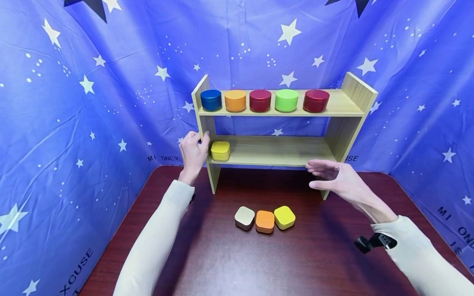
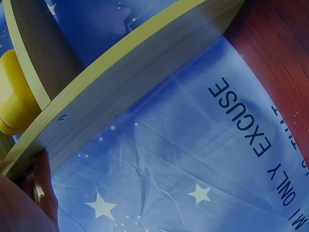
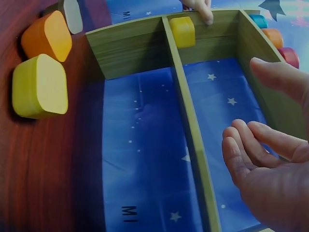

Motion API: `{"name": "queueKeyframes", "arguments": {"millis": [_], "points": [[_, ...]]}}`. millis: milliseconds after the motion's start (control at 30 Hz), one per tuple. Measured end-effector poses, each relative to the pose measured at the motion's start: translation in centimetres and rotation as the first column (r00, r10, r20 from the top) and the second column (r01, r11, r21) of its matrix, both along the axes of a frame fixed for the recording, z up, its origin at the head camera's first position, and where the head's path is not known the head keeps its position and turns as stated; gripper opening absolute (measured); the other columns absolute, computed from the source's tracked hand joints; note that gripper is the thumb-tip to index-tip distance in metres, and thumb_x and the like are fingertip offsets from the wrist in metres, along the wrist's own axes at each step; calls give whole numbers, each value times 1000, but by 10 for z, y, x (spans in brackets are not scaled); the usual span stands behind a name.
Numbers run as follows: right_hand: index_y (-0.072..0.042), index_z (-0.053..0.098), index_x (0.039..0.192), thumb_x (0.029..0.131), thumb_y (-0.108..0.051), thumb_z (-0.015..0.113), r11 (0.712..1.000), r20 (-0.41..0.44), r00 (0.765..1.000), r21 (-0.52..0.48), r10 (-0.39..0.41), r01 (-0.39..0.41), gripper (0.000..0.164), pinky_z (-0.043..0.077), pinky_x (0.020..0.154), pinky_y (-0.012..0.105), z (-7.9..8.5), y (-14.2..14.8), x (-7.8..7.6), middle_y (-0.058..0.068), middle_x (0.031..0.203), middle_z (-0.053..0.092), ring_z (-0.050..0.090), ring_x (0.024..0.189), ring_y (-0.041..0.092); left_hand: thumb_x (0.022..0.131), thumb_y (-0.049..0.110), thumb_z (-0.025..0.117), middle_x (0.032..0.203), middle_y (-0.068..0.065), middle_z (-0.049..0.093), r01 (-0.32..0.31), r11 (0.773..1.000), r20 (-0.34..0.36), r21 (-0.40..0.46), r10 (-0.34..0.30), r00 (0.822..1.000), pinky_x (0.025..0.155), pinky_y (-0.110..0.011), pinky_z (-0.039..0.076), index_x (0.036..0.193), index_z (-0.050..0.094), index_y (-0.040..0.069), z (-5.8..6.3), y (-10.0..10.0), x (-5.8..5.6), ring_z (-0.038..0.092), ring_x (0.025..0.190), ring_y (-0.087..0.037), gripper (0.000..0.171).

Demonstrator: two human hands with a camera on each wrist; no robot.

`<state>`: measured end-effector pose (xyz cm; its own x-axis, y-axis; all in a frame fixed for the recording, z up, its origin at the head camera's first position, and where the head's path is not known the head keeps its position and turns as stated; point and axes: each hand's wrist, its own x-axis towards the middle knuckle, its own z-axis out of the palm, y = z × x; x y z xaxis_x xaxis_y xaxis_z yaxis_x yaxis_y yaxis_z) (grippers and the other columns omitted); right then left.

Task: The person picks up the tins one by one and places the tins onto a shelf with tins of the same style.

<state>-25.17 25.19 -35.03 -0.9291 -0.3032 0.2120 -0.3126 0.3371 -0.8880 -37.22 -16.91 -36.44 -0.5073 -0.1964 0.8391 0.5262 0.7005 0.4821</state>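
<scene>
My left hand grips the left side panel of a two-tier wooden shelf. In the right wrist view its thumb comes over the panel's edge, and in the left wrist view its fingers lie along the outer face. Just inside that panel, a yellow rounded-square box sits on the lower tier. My right hand hovers in front of the shelf's right end, fingers apart from the thumb, holding nothing. A row of round tins stands on the upper tier: blue, orange, dark red, green and another dark red.
On the dark red wooden table, in front of the shelf, lie a cream-topped box, an orange box and a second yellow box. Blue star-patterned cloth hangs behind and on both sides.
</scene>
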Motion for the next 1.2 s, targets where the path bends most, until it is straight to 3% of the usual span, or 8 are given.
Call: {"name": "queueKeyframes", "arguments": {"millis": [200, 500, 867, 1200], "points": [[13, 55, 150, 92, -2, 82, 999, 13, 999, -7, 33, -32, 65, 57, 95, 11, -15, -2, 0, -29, 124, 74, 70, 115, -11, 99, 21, 72, 71, -25, 65, -1, 1000, -6, 4, 1, 1000, 69, -57, 48, 65, 69, -6, 0, 0, -1, 64, 70, -45, 44], [-1, 65, 144, 91, 6, 80, 990, -1, 993, -80, 119, -118, 56, 55, 99, 10, -35, -7, 0, -23, 127, 76, 72, 118, -7, 99, 21, 71, 70, -24, 63, -2, 1000, -9, -2, 2, 1000, 69, -57, 47, 65, 69, -6, 0, -2, -3, 63, 69, -45, 43], [16, 55, 146, 90, 5, 82, 986, 13, 988, -69, 155, -153, 63, 54, 99, 10, -56, -9, 0, -25, 127, 75, 70, 118, -8, 100, 22, 71, 72, -25, 65, 0, 1000, 7, 3, 0, 1000, 70, -57, 48, 68, 71, -6, 1, -1, -2, 64, 71, -45, 42], [18, 55, 146, 89, 3, 83, 985, 32, 985, -51, 169, -167, 65, 54, 98, 9, -77, -10, 1, -29, 125, 72, 69, 116, -11, 99, 20, 71, 71, -25, 64, -1, 1000, 5, -4, 1, 1000, 70, -58, 48, 65, 69, -6, -1, 0, -2, 63, 70, -46, 43]]}}
